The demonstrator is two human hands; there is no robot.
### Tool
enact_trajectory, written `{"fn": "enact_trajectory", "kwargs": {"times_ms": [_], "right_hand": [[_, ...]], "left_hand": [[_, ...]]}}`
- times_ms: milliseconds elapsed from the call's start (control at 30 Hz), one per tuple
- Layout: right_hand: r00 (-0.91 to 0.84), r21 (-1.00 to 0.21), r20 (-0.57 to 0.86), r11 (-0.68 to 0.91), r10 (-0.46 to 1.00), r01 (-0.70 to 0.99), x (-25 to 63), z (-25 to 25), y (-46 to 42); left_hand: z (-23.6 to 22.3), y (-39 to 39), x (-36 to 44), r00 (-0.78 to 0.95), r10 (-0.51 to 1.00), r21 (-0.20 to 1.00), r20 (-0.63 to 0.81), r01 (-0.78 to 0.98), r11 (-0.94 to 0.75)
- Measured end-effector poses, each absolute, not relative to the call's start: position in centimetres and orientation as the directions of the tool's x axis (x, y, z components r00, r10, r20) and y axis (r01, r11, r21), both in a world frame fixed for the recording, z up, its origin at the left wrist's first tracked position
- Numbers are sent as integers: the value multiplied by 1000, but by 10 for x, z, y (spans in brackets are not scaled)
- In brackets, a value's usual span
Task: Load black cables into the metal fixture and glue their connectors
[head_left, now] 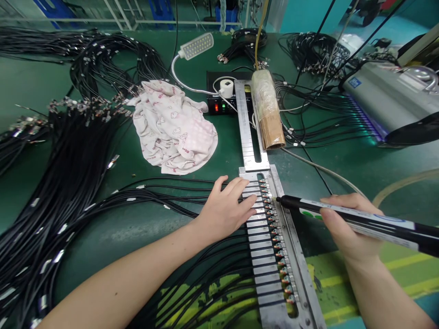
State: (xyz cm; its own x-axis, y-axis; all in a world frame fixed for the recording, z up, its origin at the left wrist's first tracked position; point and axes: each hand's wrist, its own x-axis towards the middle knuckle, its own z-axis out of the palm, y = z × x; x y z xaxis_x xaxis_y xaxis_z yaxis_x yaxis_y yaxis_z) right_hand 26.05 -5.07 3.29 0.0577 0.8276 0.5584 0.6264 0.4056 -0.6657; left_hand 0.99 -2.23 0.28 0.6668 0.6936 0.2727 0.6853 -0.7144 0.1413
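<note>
My right hand (353, 224) grips a black marker-shaped tool (356, 217) with a white label. Its dark tip points left, at the upper part of a metal fixture (264, 242). Across that fixture lies a row of black cables (236, 269), whose metal connector ends (279, 246) line up along its slot. My left hand (228, 203) rests palm down over the upper cables, fingers spread and fingertips on the fixture's edge. Whether the tool's tip touches a connector I cannot tell.
A crumpled patterned cloth (174, 128) lies beyond my left hand. Bundled black cables (68, 173) cover the left side. Farther back stand a gooseneck lamp (197, 47), a black box (219, 107) with lit switches, and a wrapped tube (269, 109). A grey machine (391, 98) glows violet at right.
</note>
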Motion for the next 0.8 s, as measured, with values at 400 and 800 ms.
{"fn": "enact_trajectory", "kwargs": {"times_ms": [400,800], "right_hand": [[69,-676,545,390,835,625,261,34,-52],[157,-725,532,353,832,591,266,26,-55]], "left_hand": [[2,-22,10,667,687,138,289,681,-720],[2,-22,9,667,686,144,290,678,-721]]}}
